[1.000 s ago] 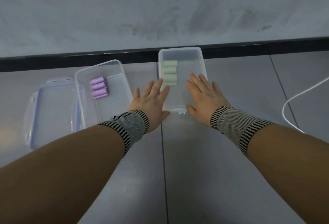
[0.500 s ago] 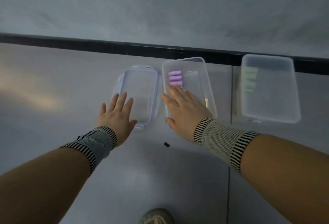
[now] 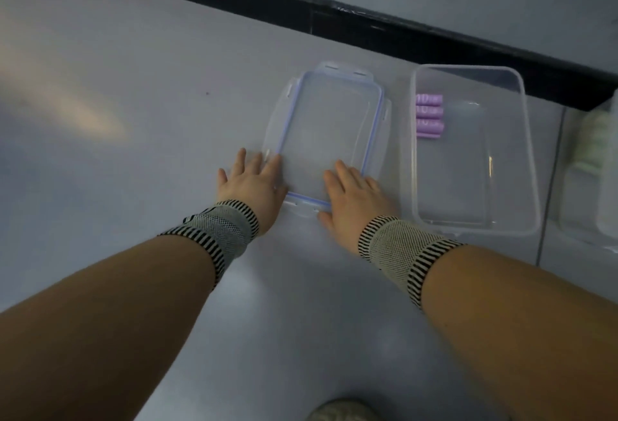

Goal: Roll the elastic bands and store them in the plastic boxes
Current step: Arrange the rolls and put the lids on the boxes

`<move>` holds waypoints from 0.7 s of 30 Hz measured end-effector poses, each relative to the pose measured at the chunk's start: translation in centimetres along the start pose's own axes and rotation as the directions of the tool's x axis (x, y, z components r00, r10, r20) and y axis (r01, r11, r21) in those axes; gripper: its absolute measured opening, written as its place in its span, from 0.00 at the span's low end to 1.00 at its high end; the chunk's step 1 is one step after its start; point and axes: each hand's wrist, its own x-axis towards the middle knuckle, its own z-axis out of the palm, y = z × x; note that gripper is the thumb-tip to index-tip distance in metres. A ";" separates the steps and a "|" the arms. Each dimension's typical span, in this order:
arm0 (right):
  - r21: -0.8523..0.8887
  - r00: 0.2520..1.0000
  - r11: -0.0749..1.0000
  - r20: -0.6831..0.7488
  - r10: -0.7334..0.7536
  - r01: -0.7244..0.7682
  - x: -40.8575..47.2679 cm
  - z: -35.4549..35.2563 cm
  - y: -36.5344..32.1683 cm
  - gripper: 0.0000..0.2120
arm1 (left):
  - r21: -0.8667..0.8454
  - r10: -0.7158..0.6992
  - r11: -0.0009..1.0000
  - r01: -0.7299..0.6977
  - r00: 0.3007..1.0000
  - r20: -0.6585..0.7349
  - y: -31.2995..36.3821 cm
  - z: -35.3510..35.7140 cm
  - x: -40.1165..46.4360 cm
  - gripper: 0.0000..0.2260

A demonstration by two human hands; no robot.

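Note:
A clear lid with a blue seal (image 3: 329,133) lies flat on the grey floor. My left hand (image 3: 252,183) lies with straight fingers at the lid's near left corner. My right hand (image 3: 356,195) rests flat on its near right corner. Right of the lid stands a clear plastic box (image 3: 521,166) holding several rolled purple bands (image 3: 429,115) at its far left. At the right edge a second clear box (image 3: 607,193) is partly in view, with pale green rolls (image 3: 593,139) blurred inside it.
A black skirting strip (image 3: 368,24) runs along the wall behind the boxes. A shoe tip (image 3: 341,410) shows at the bottom edge. Bare grey floor spreads to the left of the lid.
The view has swung left. Both hands moved left from the green-roll box, past the purple-roll box, onto the near end of the lid.

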 end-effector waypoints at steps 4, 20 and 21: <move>-0.036 1.000 0.999 -0.004 -0.013 0.013 0.2 0.9 0.3 0.33 | -0.139 -0.020 0.990 0.012 0.998 -0.056 -0.1 0.0 -0.1 0.23; 0.665 0.971 0.747 -0.174 0.162 -0.006 -3.8 -8.5 -0.5 0.30 | -0.417 0.279 0.797 -0.436 0.879 -0.386 4.5 -6.6 -6.7 0.29; 0.664 0.969 0.748 -0.182 0.168 -0.005 -4.3 -8.9 -0.3 0.32 | -0.410 0.302 0.784 -0.467 0.863 -0.405 4.9 -7.2 -6.8 0.30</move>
